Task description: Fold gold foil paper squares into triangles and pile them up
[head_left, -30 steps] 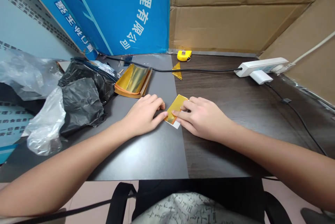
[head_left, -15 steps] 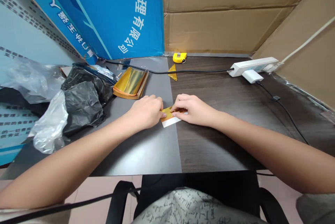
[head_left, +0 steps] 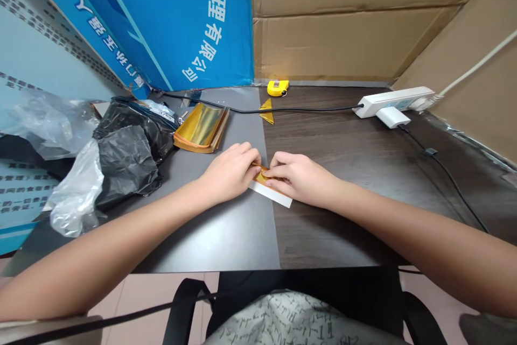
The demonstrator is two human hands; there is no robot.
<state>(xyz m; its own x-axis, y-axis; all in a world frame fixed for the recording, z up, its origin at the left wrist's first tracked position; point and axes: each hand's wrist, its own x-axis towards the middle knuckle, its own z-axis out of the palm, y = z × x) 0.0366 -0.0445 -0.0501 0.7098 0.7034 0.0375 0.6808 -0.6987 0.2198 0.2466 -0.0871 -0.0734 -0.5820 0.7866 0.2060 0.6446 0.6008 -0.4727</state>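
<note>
A small sheet of gold foil paper lies on the desk in front of me, a white strip showing along its near edge. My left hand pinches its left end between thumb and fingers. From the other side, my right hand presses its thumb and fingertips onto the gold face. Much of the sheet is hidden under my fingers, so the exact fold cannot be made out. Beyond my left hand sits a curled stack of gold sheets. A folded gold piece lies farther back.
A yellow tape measure rests near the cardboard wall. A black cable crosses the desk to a white power strip at right. Crumpled black and clear plastic bags fill the left side.
The sheet has turned, its right end now nearer me, and more of its white edge shows. My left fingers have shifted slightly right and up along it; my right hand has moved slightly toward me.
</note>
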